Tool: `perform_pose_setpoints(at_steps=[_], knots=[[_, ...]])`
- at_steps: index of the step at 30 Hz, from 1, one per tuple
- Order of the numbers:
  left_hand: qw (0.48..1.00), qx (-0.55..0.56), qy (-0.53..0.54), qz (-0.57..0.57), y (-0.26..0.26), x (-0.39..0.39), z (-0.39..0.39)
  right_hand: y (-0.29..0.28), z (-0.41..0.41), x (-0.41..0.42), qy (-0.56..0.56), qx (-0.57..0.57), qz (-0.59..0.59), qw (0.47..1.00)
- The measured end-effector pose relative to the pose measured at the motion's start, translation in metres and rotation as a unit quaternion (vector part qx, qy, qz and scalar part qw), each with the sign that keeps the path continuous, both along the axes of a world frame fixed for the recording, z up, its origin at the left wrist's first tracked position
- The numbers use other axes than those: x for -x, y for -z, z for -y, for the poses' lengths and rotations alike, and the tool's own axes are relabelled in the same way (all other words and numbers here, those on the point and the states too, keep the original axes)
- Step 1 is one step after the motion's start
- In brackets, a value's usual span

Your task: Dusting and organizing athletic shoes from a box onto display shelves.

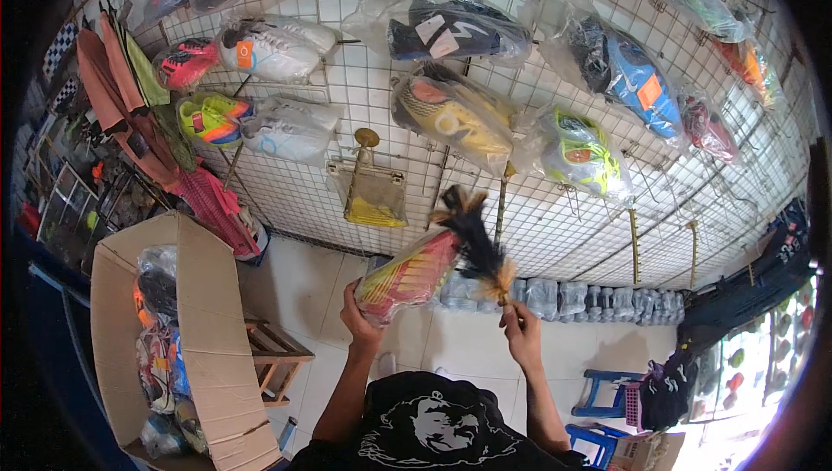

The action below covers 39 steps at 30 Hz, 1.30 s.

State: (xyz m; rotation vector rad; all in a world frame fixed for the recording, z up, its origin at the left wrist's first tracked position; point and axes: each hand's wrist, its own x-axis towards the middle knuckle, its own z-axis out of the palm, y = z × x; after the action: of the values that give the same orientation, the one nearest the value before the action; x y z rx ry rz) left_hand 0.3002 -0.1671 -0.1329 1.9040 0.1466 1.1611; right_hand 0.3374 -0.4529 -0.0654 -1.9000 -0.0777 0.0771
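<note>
My left hand grips the heel end of a red and yellow sports shoe pair wrapped in clear plastic. The package tilts up to the right in front of my chest. In my right hand is the short handle of a feather duster with black and tan feathers. Its feathers point up and to the left, against or just beside the right end of the wrapped shoes; actual contact is hard to tell. The far fingers of my left hand are hidden behind the package.
A wire grid wall ahead bears bagged shoes, including a yellow pair, and bare metal hooks. At left, an open cardboard box with bagged shoes stands by a wooden stool. Dumbbells line the wall base; blue stools stand right.
</note>
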Motion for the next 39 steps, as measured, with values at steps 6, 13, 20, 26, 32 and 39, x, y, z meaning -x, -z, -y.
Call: perform_pose_setpoints(at_steps=[6, 13, 20, 26, 32, 39], knots=[[0.992, 0.126, -0.02, -0.009, -0.022, -0.007, 0.008, 0.008, 0.022, -0.013, 0.048, -0.056, -0.011, 0.997], [0.867, 0.433, 0.146, -0.2, -0.072, -0.007, 0.006, -0.004, 0.031, -0.026, -0.007, -0.154, 0.047, 0.987], [0.787, 0.44, 0.218, -0.373, -0.078, -0.01, 0.014, 0.1, 0.078, -0.039, -0.07, -0.088, 0.147, 0.983], [0.707, 0.491, 0.278, -0.427, -0.076, -0.005, 0.015, 0.077, 0.048, -0.02, -0.138, -0.171, 0.108, 0.97], [0.645, 0.552, 0.296, -0.438, -0.049, 0.009, 0.026, 0.047, 0.012, 0.016, -0.012, -0.35, 0.015, 0.936], [0.683, 0.524, 0.411, -0.301, -0.034, 0.025, 0.019, 0.068, 0.021, 0.01, 0.006, -0.463, -0.077, 0.883]])
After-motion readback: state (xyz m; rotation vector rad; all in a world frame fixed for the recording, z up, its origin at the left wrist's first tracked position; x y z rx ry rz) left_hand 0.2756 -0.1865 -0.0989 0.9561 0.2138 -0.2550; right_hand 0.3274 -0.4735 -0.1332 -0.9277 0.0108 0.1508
